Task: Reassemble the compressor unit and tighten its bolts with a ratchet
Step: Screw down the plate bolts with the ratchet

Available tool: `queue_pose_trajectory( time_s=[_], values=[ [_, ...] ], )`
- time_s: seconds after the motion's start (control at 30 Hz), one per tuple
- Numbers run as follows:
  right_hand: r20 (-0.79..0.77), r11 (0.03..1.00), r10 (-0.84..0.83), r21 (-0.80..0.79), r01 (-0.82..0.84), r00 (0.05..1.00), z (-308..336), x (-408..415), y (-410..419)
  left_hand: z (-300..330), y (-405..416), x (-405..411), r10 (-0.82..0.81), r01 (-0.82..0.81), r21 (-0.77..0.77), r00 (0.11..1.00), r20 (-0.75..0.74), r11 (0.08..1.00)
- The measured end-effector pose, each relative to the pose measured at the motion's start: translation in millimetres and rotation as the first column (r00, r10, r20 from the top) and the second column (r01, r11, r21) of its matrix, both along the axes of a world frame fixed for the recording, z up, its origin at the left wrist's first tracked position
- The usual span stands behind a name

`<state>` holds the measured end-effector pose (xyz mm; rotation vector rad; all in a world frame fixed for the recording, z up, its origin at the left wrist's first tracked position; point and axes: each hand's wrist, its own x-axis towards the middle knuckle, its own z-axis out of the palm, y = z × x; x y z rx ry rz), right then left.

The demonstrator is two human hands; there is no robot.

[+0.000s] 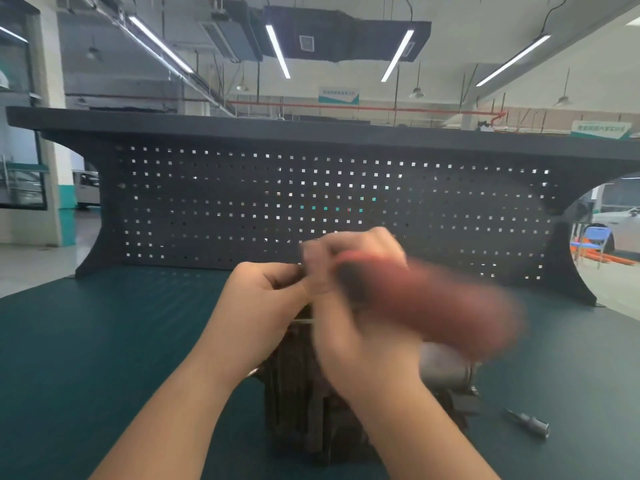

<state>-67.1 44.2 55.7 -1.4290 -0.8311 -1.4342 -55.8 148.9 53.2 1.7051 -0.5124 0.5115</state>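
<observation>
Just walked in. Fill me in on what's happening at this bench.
A person is working on a dark compressor unit standing on the green bench top. The right hand grips a red-handled ratchet, blurred by motion, over the unit's top. The left hand pinches something small at the same spot; what it is cannot be made out. A loose socket piece lies to the right.

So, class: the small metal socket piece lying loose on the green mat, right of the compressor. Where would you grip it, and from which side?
Probably pinch the socket piece from above, fingers across its middle. It lies flat on the mat, clear of the compressor, narrow end up-left, wider end lower-right, so both long sides look open.
</observation>
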Motion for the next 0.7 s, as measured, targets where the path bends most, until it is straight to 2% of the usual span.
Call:
queue_pose_trajectory(
  time_s=[0.03, 0.07, 0.13, 0.17, 0.2, 0.27, 0.3, 0.33, 0.37, 0.4, 0.43, 0.47, 0.5, 0.57, 0.6, 0.63, 0.67, 0.7],
  values=[
    [-0.039, 0.992, 0.030, 0.122, -0.025, 0.999, -2.7, 6.5, -7.1, 1.6, 0.3, 2.2, -0.033, 0.032, -0.036, 0.999, -0.003, 0.999],
    [-0.116, 0.932, 0.197, 0.329, -0.150, 0.973, 1.9, 8.1, -11.2, 1.9, 0.5, 3.2, -0.059, 0.058, -0.061, 0.998, -0.022, 0.996],
    [-0.194, 0.745, 0.413, 0.634, -0.208, 0.890, 6.8, 13.8, -19.5, 0.2, 0.9, 10.1, -0.023, 0.023, -0.039, 1.000, 0.008, 0.999],
    [-0.218, 0.696, 0.485, 0.683, -0.223, 0.847, 5.2, 19.1, -21.4, -0.7, 0.3, 9.9, -0.016, 0.017, -0.035, 1.000, 0.012, 0.999],
    [-0.230, 0.711, 0.455, 0.675, -0.196, 0.860, 2.5, 20.8, -20.5, -3.0, 0.8, 9.9, -0.015, 0.015, -0.020, 1.000, 0.006, 1.000],
    [-0.146, 0.826, 0.337, 0.520, -0.218, 0.930, 3.9, 10.3, -10.9, -1.6, -1.0, 8.8, -0.049, 0.048, -0.038, 0.999, -0.022, 0.998],
    [-0.086, 0.909, 0.266, 0.355, -0.220, 0.960, 4.9, 3.3, -6.5, 0.4, -1.2, 9.8, -0.051, 0.050, -0.042, 0.998, -0.023, 0.998],
    [-0.038, 0.975, 0.154, 0.166, -0.146, 0.987, 3.6, -0.9, -2.8, -1.6, -0.1, 13.0, -0.006, 0.006, -0.026, 1.000, -0.008, 1.000],
    [0.018, 1.000, 0.012, 0.004, -0.012, 1.000, 0.5, -2.6, -0.6, -2.6, 0.8, 16.6, 0.061, -0.061, -0.005, 0.998, -0.007, 0.998],
    [0.064, 0.984, -0.130, -0.111, 0.137, 0.989, -3.1, -3.6, 1.3, -3.0, 2.5, 16.5, 0.102, -0.101, 0.024, 0.994, -0.036, 0.995],
    [0.095, 0.961, -0.198, -0.176, 0.212, 0.976, -5.7, -4.0, 2.1, -3.2, 4.6, 17.2, 0.113, -0.111, 0.033, 0.992, -0.058, 0.993],
    [0.102, 0.964, -0.183, -0.178, 0.199, 0.978, -6.9, -3.4, 1.7, -2.8, 4.4, 17.0, 0.101, -0.099, 0.034, 0.993, -0.056, 0.994],
    [0.089, 0.983, -0.111, -0.135, 0.123, 0.990, -6.4, -2.5, 0.2, -1.6, 3.1, 15.7, 0.061, -0.060, 0.028, 0.997, -0.038, 0.998],
    [-0.013, 0.983, 0.085, 0.165, -0.082, 0.996, -0.7, 3.1, -7.5, 1.7, 2.2, 8.5, -0.063, 0.062, -0.014, 0.997, -0.043, 0.998],
    [-0.115, 0.915, 0.209, 0.373, -0.153, 0.971, 3.0, 7.0, -12.7, 0.7, 2.0, 7.3, -0.075, 0.074, -0.012, 0.996, -0.054, 0.997],
    [-0.208, 0.806, 0.374, 0.554, -0.207, 0.904, 5.9, 11.2, -17.0, 0.5, 1.4, 8.4, -0.063, 0.064, 0.005, 0.997, -0.051, 0.998],
    [-0.254, 0.693, 0.532, 0.679, -0.243, 0.808, 5.8, 16.5, -19.5, -1.1, 1.4, 9.7, -0.031, 0.032, 0.032, 0.999, -0.040, 0.999],
    [-0.250, 0.624, 0.609, 0.737, -0.260, 0.752, 4.3, 19.3, -19.9, -0.2, 1.1, 11.6, -0.013, 0.015, 0.033, 0.999, -0.036, 0.999]
  ],
)
